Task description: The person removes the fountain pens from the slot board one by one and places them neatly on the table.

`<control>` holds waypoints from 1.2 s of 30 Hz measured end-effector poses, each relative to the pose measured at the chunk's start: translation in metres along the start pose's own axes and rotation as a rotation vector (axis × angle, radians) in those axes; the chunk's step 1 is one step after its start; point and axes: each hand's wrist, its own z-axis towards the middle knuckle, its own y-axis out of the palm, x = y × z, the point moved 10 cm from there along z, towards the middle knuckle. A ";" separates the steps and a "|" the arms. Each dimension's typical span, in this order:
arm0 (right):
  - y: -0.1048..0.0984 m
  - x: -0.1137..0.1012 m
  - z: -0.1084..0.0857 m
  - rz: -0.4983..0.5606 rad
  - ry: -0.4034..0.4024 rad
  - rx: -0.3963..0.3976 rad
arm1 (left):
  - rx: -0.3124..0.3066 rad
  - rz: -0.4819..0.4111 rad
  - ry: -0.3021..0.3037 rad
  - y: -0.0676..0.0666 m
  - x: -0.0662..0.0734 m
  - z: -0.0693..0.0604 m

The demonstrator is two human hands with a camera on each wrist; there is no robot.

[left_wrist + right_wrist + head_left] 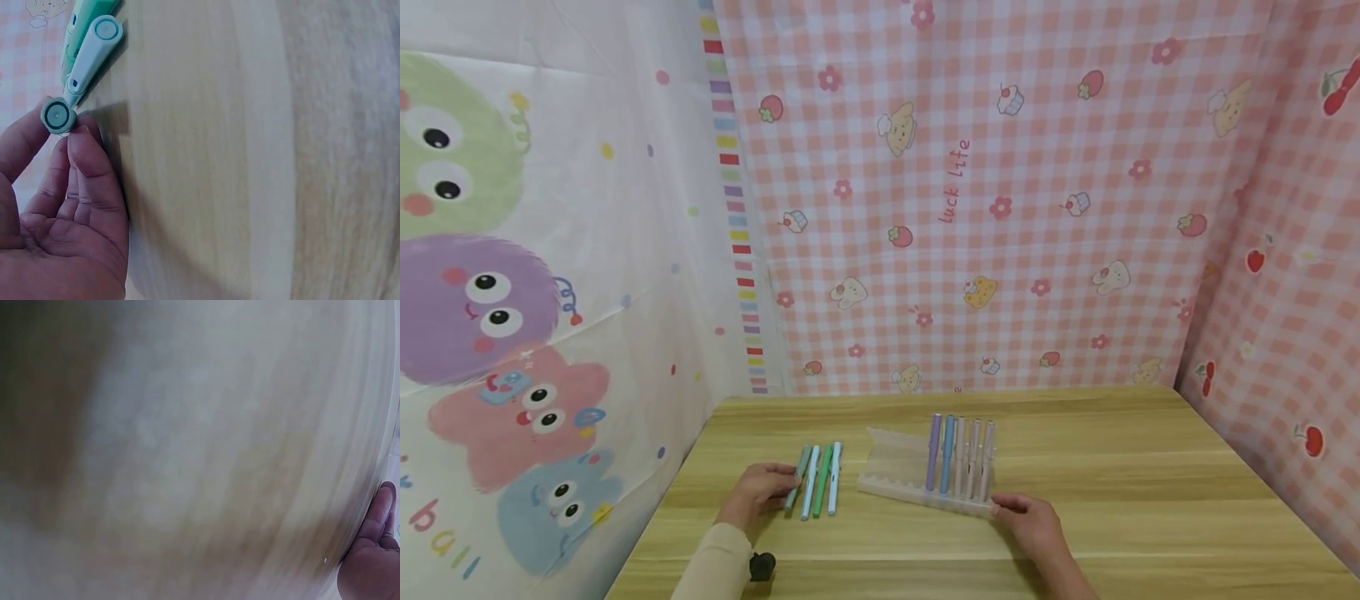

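Note:
My left hand [765,490] pinches a grey-green pen [796,479] between thumb and fingers; its round end [57,115] faces the camera in the left wrist view. Close to its right lie a light blue pen [810,483], a bright green pen [823,482] and another light blue pen [835,479]. A clear pen rack [891,486] with a notched front stands in the middle. On its right half rest a purple pen [934,454], a blue pen [947,456] and three pale pink pens [973,458]. My right hand [1028,518] holds the rack's right front corner.
A small black object [762,567] is beside the left sleeve [718,562]. The wooden table [1150,492] meets a pink checked cloth [1037,250] at the back and a cartoon-printed white cloth [625,350] on the left.

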 end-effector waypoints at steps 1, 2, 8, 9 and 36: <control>0.000 -0.001 0.000 -0.004 -0.005 0.001 | -0.002 0.003 0.002 0.000 0.000 0.000; 0.000 -0.001 0.000 -0.009 -0.009 0.001 | -0.003 0.008 0.003 0.001 0.001 -0.001; -0.001 0.001 -0.001 -0.017 -0.003 0.001 | -0.006 0.035 0.004 0.000 0.002 -0.004; -0.001 0.001 -0.001 -0.017 -0.003 0.000 | -0.004 0.036 0.002 0.000 0.001 -0.004; 0.001 0.000 -0.001 -0.014 0.012 -0.011 | -0.055 0.046 0.060 0.013 0.030 -0.002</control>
